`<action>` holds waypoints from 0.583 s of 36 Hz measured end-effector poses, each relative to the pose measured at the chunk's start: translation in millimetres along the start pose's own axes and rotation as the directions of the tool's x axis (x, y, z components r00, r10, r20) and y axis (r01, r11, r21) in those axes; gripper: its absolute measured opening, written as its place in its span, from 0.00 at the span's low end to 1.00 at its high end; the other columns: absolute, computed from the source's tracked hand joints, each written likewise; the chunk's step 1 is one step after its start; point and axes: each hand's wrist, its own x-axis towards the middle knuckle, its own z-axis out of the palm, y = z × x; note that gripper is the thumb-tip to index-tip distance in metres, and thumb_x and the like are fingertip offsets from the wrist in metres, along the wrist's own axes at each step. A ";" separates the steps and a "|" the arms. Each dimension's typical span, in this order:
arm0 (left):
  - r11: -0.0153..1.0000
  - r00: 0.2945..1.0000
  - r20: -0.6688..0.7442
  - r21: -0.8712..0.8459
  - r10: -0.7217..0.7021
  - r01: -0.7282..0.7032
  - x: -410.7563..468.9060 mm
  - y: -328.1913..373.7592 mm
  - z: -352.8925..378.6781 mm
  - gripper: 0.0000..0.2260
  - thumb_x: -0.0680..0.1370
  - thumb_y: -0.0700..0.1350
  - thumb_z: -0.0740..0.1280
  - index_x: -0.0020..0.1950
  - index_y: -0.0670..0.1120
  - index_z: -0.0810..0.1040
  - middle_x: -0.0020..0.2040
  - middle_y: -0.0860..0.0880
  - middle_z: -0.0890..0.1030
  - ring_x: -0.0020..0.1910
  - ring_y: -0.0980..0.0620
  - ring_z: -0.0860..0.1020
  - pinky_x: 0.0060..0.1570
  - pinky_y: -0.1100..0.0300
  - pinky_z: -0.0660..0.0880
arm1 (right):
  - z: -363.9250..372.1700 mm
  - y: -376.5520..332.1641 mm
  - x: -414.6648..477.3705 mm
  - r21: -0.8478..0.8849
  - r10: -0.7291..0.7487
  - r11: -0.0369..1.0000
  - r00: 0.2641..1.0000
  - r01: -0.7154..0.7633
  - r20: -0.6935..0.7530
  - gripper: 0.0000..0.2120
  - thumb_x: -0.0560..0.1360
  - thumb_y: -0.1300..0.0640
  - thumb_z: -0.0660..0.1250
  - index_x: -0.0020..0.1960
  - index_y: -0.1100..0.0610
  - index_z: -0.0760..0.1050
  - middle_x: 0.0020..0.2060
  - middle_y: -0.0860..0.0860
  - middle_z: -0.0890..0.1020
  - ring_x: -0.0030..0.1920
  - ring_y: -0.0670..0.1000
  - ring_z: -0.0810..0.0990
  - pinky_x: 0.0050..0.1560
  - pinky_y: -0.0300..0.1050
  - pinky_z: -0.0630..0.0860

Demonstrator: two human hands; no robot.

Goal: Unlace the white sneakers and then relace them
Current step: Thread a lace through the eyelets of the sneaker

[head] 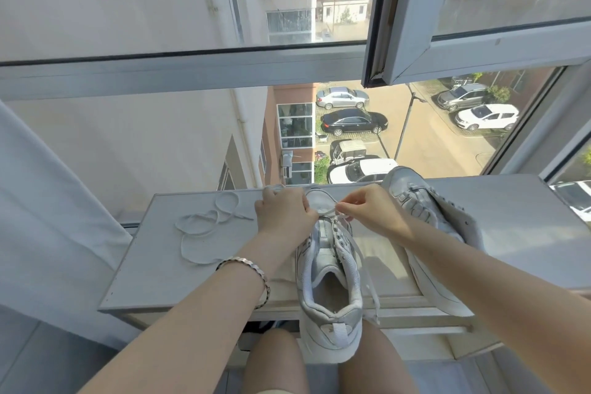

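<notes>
Counting them up, how many shoes are on that sill?

Two white sneakers. The middle sneaker (329, 269) stands upright on the windowsill (153, 265) straight before me. Its toe points to twelve o'clock and its heel, at six, hangs over the near edge above my legs. The second sneaker (425, 221) lies tipped on its side at about two o'clock from the first, under my right forearm.

And laces?

Two as well. One loose lace (204, 224) lies in loops on the sill at ten o'clock from the middle sneaker, apart from both shoes. The threaded lace (329, 210) sits in the eyelets nearest the toe, and one tail of it trails down the shoe's right side toward five o'clock.

What are your hands doing?

Both are at the toe end. My left hand (284, 214), at eleven o'clock, has its fingers curled in on the threaded lace, though the fingertips are hidden behind the knuckles. My right hand (371, 211), at one o'clock, pinches the same lace between thumb and forefinger. A short stretch of lace runs between the two hands.

Anything else?

One metal link bracelet (252, 269) on my left forearm, and parked cars (353, 121) beyond the glass at twelve o'clock.
</notes>
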 end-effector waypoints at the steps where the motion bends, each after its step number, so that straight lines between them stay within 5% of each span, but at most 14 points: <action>1: 1.000 1.000 0.000 -0.015 0.021 -0.021 1.1 1.3 0.0 0.05 0.75 0.45 0.62 0.48 0.50 0.76 0.46 0.51 0.77 0.54 0.49 0.65 0.50 0.55 0.61 | -0.3 -1.2 -0.8 -0.005 -0.005 1.000 1.000 0.005 0.004 0.09 0.76 0.60 0.66 0.48 0.64 0.82 0.42 0.58 0.84 0.37 0.50 0.81 0.32 0.27 0.69; 3: 0.994 0.996 0.050 -0.084 0.067 -0.063 2.3 3.0 -0.1 0.07 0.75 0.46 0.62 0.51 0.52 0.76 0.44 0.53 0.77 0.55 0.50 0.65 0.52 0.55 0.62 | -1.1 -3.1 -3.5 -0.008 -0.010 1.000 1.000 0.010 -0.011 0.09 0.77 0.61 0.64 0.50 0.65 0.81 0.44 0.56 0.83 0.35 0.44 0.76 0.31 0.24 0.69; 7: 0.976 0.990 0.079 -0.193 0.120 -0.102 7.2 -2.1 4.4 0.02 0.73 0.47 0.69 0.40 0.53 0.78 0.35 0.56 0.74 0.47 0.50 0.74 0.46 0.57 0.72 | -0.5 2.6 -10.0 -0.026 0.044 0.999 0.998 -0.045 -0.053 0.06 0.75 0.54 0.67 0.43 0.57 0.77 0.41 0.53 0.83 0.37 0.46 0.78 0.38 0.35 0.74; 11: 0.930 0.979 0.134 -0.356 0.152 -0.096 9.9 -8.1 5.0 0.04 0.72 0.45 0.72 0.41 0.46 0.79 0.31 0.54 0.71 0.31 0.58 0.69 0.29 0.72 0.65 | 3.5 3.1 -23.2 -0.086 0.084 0.993 0.995 -0.078 0.058 0.13 0.75 0.50 0.67 0.48 0.60 0.79 0.43 0.54 0.82 0.39 0.46 0.76 0.34 0.35 0.69; 15: 0.901 0.974 0.121 -0.414 0.194 -0.128 10.5 -13.5 5.9 0.04 0.72 0.43 0.73 0.40 0.43 0.80 0.32 0.52 0.73 0.30 0.58 0.68 0.27 0.74 0.64 | 4.3 1.3 -29.8 -0.111 0.085 0.991 0.991 -0.073 0.105 0.14 0.77 0.49 0.64 0.52 0.61 0.76 0.43 0.52 0.80 0.37 0.44 0.72 0.29 0.30 0.64; 18: 0.901 0.978 0.099 -0.414 0.185 -0.129 10.3 -15.5 10.2 0.06 0.72 0.43 0.72 0.37 0.46 0.79 0.31 0.53 0.74 0.30 0.59 0.69 0.28 0.74 0.65 | 3.4 -3.3 -33.7 -0.123 0.094 0.990 0.981 -0.074 0.167 0.13 0.78 0.49 0.63 0.40 0.56 0.71 0.30 0.46 0.71 0.29 0.41 0.65 0.26 0.30 0.65; 21: 0.917 0.979 0.075 -0.371 0.189 -0.148 9.2 -15.2 14.5 0.08 0.74 0.45 0.71 0.36 0.49 0.76 0.31 0.55 0.74 0.30 0.61 0.69 0.29 0.74 0.66 | 1.9 -6.2 -34.0 -0.158 0.080 0.986 0.971 -0.045 0.224 0.22 0.79 0.51 0.61 0.29 0.55 0.60 0.24 0.48 0.62 0.23 0.45 0.59 0.23 0.35 0.61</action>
